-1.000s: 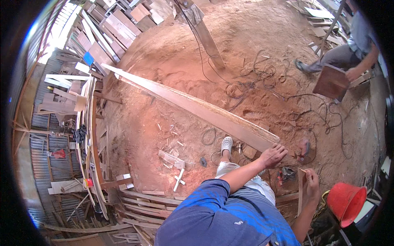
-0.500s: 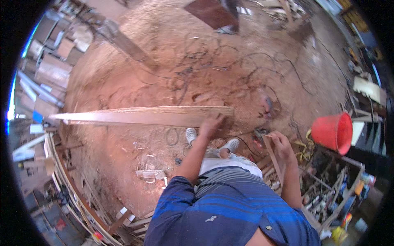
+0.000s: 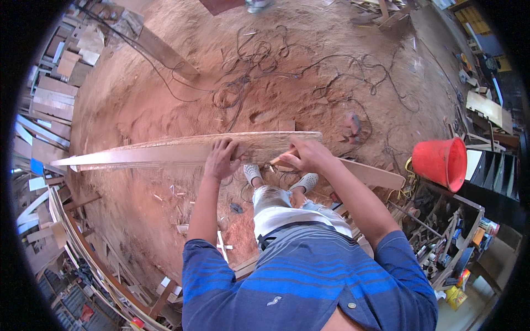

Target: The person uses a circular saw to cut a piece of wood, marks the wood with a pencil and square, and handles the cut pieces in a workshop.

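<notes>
A long pale wooden plank (image 3: 171, 153) runs crosswise in front of me, its broad right end just beyond my hands and its far end narrowing away to the left. My left hand (image 3: 222, 160) grips it near the middle, fingers curled on its face and thumb apart. Close to the plank's right end, my right hand (image 3: 310, 155) is closed around a narrower wooden board (image 3: 372, 174). One tip of that board pokes out past my fingers over the plank; its wide rounded end extends right, partly hidden behind my forearm.
A red bucket (image 3: 439, 163) stands at the right, above a wooden bin (image 3: 469, 226) of tools and scraps. Black cables (image 3: 243, 83) tangle on the reddish dirt floor. Stacked boards (image 3: 55, 102) line the left side. A dark power tool (image 3: 352, 128) lies beyond the plank's right end.
My left hand has slid leftward along the plank. My right hand has come in from the right to the plank, bringing the narrower board, which has swung round to lie more crosswise.
</notes>
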### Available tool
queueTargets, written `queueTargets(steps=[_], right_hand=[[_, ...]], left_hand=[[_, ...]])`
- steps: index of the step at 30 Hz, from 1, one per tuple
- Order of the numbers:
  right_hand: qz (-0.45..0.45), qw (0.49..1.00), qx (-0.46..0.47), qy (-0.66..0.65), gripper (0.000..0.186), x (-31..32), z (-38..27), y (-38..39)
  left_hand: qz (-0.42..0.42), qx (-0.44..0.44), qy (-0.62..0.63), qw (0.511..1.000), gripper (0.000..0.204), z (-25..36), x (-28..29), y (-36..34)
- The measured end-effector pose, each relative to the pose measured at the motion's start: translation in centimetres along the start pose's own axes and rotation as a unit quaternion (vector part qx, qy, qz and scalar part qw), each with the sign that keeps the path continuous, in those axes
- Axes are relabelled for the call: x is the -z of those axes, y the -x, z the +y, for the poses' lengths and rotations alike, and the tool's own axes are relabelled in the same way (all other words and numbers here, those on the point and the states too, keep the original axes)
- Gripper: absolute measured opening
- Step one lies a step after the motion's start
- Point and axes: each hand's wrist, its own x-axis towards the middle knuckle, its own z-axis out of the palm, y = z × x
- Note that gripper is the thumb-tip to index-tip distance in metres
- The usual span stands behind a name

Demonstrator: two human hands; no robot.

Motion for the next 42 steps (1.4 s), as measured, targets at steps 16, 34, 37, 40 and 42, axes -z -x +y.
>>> queueTargets(steps=[16,34,37,40,42], right_hand=[[0.037,0.978,0.097,0.183,0.082,-7.4,-6.0,-11.5],[0.162,0.954,0.155,0.201,0.080,-8.3,-1.0,-7.5],[0.154,0.955,0.160,0.195,0.078,-7.6,-1.3,-7.9],[0.148,0.959,0.154,0.186,0.076,-7.1,-1.4,-7.9],[0.146,0.961,0.149,0.183,0.075,-6.8,-1.6,-8.0]], left_hand=[[0.007,-0.042,0.075,0.996,0.109,-4.6,3.0,-0.3],[-0.031,-0.029,0.106,0.993,0.071,-4.9,2.7,-1.0],[-0.023,-0.006,0.127,0.992,0.059,-4.7,2.7,-1.2],[-0.016,0.003,0.147,0.989,0.052,-4.3,2.7,-1.6],[-0.010,0.003,0.151,0.989,0.050,-4.3,2.7,-1.7]])
